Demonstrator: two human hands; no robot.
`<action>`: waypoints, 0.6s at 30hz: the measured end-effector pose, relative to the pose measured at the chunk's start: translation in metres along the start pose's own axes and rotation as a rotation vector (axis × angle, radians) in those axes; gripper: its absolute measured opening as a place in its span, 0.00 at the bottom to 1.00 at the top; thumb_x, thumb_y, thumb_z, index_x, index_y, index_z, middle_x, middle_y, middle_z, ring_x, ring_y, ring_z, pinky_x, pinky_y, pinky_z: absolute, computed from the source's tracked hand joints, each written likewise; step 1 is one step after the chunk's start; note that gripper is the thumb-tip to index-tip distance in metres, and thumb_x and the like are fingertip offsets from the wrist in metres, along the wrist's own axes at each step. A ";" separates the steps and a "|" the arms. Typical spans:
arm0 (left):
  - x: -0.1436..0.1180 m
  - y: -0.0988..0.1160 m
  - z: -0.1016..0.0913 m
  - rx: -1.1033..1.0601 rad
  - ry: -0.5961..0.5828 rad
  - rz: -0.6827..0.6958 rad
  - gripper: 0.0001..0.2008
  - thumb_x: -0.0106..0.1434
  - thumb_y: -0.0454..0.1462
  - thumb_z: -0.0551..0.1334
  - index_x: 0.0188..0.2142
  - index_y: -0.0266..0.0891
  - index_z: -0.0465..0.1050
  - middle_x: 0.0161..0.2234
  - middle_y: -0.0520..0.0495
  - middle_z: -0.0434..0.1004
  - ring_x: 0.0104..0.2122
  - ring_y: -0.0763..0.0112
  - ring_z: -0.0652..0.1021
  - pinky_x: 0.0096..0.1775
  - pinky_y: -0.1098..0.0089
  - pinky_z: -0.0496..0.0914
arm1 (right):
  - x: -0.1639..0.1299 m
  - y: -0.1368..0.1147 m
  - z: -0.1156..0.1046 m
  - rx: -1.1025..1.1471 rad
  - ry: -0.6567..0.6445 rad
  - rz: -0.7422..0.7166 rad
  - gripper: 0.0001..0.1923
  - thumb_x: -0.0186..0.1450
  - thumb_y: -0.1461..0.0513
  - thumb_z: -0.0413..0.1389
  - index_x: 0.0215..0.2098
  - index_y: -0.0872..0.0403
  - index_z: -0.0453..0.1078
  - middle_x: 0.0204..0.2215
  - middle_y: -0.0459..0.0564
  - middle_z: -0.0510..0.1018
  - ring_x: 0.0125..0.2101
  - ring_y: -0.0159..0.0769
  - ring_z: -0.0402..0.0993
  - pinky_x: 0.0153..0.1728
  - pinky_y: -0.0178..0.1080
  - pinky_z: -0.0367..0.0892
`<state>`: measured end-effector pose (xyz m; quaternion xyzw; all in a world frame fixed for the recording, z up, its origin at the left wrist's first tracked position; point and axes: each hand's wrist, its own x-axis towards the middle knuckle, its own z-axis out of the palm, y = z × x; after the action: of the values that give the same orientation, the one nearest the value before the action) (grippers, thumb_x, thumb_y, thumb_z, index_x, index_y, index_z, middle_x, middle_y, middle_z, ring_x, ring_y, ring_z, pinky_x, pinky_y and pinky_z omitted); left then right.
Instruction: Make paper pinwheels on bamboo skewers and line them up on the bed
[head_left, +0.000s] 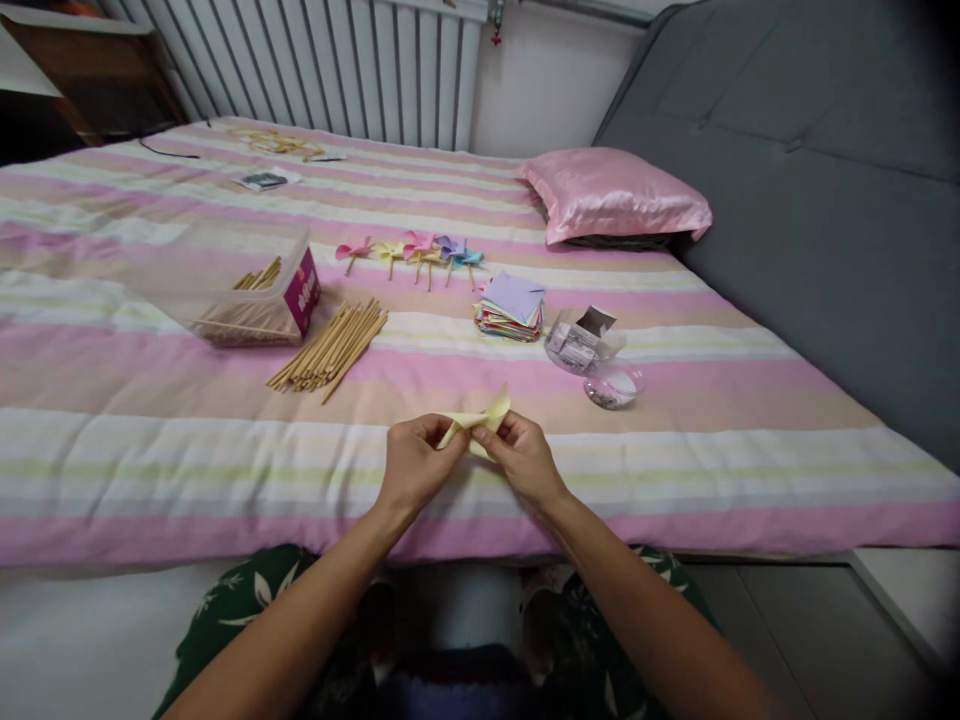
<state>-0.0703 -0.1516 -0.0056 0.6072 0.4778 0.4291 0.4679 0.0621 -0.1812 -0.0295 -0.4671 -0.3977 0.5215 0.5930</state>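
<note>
Head view: near edge of the striped pink bedspread (675, 470).
Left hand (415, 462): pinches the folded pale-yellow paper piece (480, 420).
Right hand (523, 458): pinches its other end; paper spans between both grips.

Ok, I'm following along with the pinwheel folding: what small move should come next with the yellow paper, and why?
Probably bring the raised corner down to the middle. Both the left hand and right hand pinch the yellow paper above the striped bedspread, and one flap stands up loose. The finished pinwheels by the wooden sticks show every corner gathered at the centre.
</note>
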 end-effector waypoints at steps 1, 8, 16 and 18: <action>0.000 0.000 0.000 0.008 0.002 0.004 0.07 0.49 0.36 0.64 0.20 0.34 0.72 0.16 0.53 0.71 0.17 0.78 0.68 0.19 0.78 0.60 | 0.000 0.000 0.000 0.006 0.003 -0.001 0.11 0.54 0.57 0.62 0.34 0.54 0.73 0.30 0.47 0.78 0.30 0.32 0.72 0.35 0.36 0.65; 0.000 0.001 -0.001 0.025 -0.019 0.033 0.06 0.50 0.36 0.64 0.21 0.34 0.73 0.18 0.52 0.73 0.18 0.77 0.70 0.21 0.78 0.61 | 0.001 -0.006 0.002 0.040 0.004 0.042 0.14 0.51 0.56 0.64 0.32 0.55 0.72 0.29 0.47 0.78 0.30 0.33 0.72 0.36 0.37 0.66; 0.000 0.006 -0.003 -0.006 -0.036 0.031 0.07 0.50 0.37 0.64 0.21 0.35 0.73 0.18 0.52 0.72 0.19 0.77 0.69 0.21 0.77 0.61 | 0.001 -0.010 0.000 0.034 -0.035 0.092 0.16 0.50 0.54 0.64 0.32 0.55 0.72 0.28 0.47 0.78 0.30 0.33 0.72 0.34 0.37 0.66; 0.000 0.005 -0.003 0.014 -0.021 0.024 0.08 0.49 0.37 0.65 0.18 0.35 0.72 0.16 0.53 0.70 0.17 0.78 0.68 0.19 0.77 0.59 | 0.002 -0.010 0.000 0.017 -0.040 0.092 0.16 0.50 0.54 0.64 0.31 0.55 0.72 0.28 0.47 0.78 0.29 0.33 0.72 0.33 0.36 0.65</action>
<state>-0.0719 -0.1513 0.0000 0.6205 0.4689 0.4249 0.4633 0.0651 -0.1799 -0.0204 -0.4694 -0.3830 0.5607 0.5645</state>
